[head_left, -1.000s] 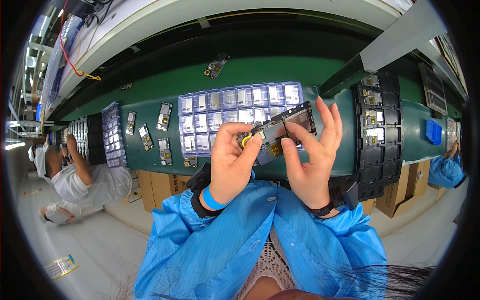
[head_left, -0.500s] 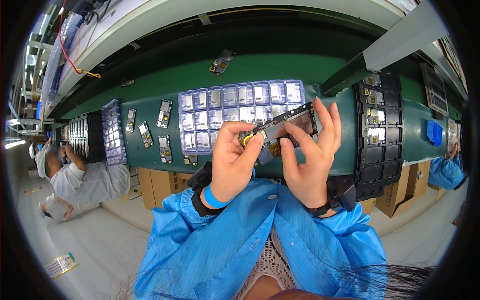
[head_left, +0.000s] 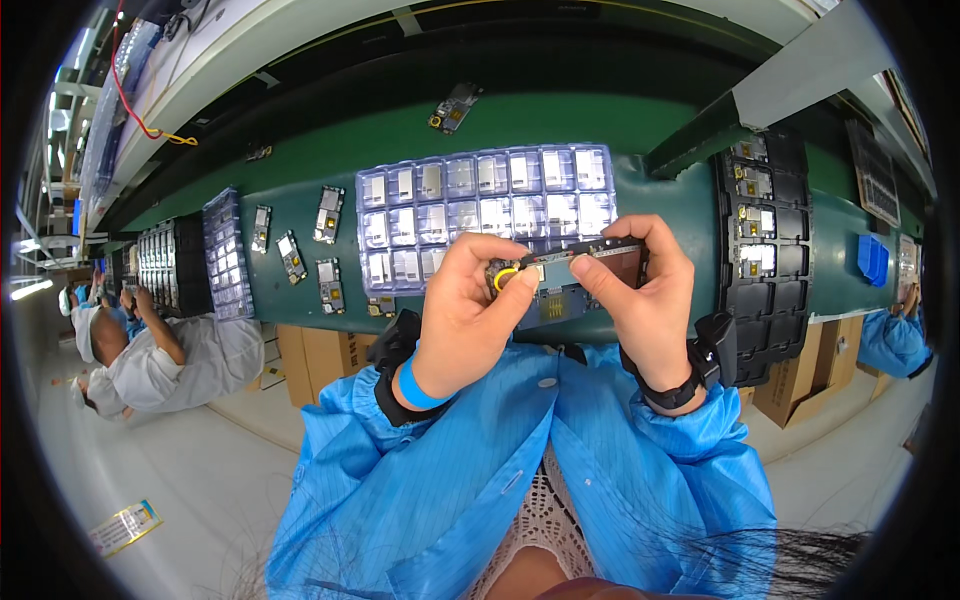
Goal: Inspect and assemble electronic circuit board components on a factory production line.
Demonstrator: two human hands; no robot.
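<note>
Both ends of the circuit board [head_left: 558,275] are pinched by fingers of your left hand [head_left: 468,308] and right hand [head_left: 645,315] at the plastic tray [head_left: 446,204]'s near edge, apparently for aligning, next calling for even pressure.

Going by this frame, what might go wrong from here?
The left hand and right hand pinch the circuit board near opposite ends, so uneven pressure might flex it. The right thumb rests bare on its face, which could leave a smudge. And with the board held over the near edge of the clear tray, a slip might drop it onto the filled compartments.
</note>
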